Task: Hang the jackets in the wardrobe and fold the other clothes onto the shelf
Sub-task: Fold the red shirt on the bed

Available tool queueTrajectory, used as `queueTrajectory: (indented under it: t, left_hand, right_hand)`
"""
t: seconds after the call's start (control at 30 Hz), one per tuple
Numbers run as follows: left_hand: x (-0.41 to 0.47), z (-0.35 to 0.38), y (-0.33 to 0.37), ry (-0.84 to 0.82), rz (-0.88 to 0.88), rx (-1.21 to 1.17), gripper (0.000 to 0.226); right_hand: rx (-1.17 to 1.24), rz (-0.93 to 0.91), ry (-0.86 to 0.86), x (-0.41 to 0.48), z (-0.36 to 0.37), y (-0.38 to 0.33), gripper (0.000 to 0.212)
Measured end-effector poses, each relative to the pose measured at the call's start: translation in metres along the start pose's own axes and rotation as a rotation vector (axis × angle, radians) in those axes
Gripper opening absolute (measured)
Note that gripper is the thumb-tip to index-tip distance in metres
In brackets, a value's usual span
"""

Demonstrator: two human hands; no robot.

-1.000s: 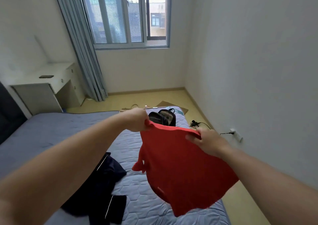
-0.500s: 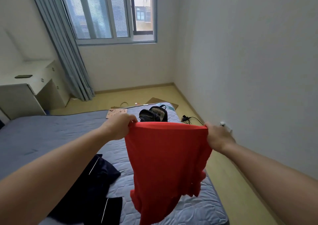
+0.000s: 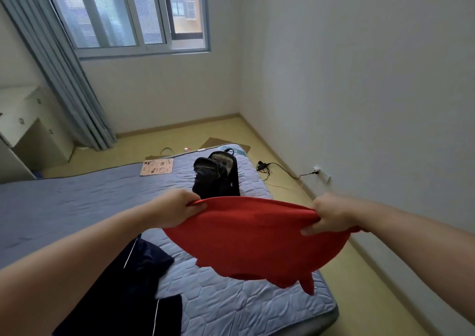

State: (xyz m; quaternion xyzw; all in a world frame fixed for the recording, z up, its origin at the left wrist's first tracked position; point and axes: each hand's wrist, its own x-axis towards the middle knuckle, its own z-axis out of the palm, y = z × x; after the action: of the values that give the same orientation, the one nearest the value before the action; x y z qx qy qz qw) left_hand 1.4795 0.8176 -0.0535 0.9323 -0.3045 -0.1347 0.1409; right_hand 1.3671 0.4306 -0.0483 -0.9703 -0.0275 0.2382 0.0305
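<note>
- The left hand (image 3: 174,208) and the right hand (image 3: 331,213) each pinch a corner of one edge of the red garment (image 3: 257,238), fingers curled round the cloth, with that edge stretched between them
- The garment hangs in the air between and below the hands, over the near part of the bed (image 3: 77,202); its body billows towards the person, and the sleeves and neck opening dangle at the low end
- The step in hand looks like shaking the garment out before folding it; to do it well, keep both pinches firm and level and the edge taut, then let the cloth settle flat on the bare quilt below the hands
- The dark garment (image 3: 133,279) lies below the left forearm, so laying the red one more towards the right hand's side would avoid an overlap
- The black backpack (image 3: 216,176) stands just beyond the hands, so the garment is best laid short of it
- Against half a second ago, the hands are wider apart and the cloth, which then hung straight down, now swells outwards and lies flatter
- Against a second ago, the held edge is level, not slanting down to the right hand
</note>
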Motion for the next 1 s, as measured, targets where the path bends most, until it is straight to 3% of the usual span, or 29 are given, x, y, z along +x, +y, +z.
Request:
queueTrajectory:
  t: [0.1,0.23,0.33,0.43,0.57,0.73,0.87,1.0]
  left_hand:
    - [-0.004,-0.004,0.001,-0.165,-0.024,-0.117,0.032]
    - [-0.001,-0.007,-0.004,-0.381,-0.12,-0.249,0.031]
    - [0.006,-0.009,-0.007,-0.484,-0.129,-0.263,0.019]
    - [0.02,-0.008,-0.015,-0.482,-0.105,-0.128,0.009]
    - [0.048,0.002,-0.026,-0.405,-0.109,0.148,0.013]
    - [0.082,0.03,-0.038,-0.247,-0.274,0.248,0.02]
    - [0.11,0.033,-0.047,-0.083,-0.548,-0.087,0.026]
    - [0.142,0.011,-0.052,0.29,-0.62,-0.287,0.042]
  right_hand:
    - [0.165,0.031,-0.126,-0.005,-0.001,-0.001,0.038]
    - [0.293,0.092,-0.269,-0.006,-0.007,0.005,0.044]
    - [0.289,0.116,-0.273,0.002,-0.012,0.008,0.038]
    - [0.171,0.118,-0.222,0.022,-0.013,0.013,0.031]
    - [-0.059,0.082,-0.141,0.061,-0.008,0.02,0.036]
    - [-0.326,-0.008,0.011,0.12,-0.005,0.035,0.042]
    - [-0.349,0.051,0.129,0.169,-0.023,0.04,0.03]
    - [-0.192,0.109,0.443,0.205,-0.061,0.048,0.027]
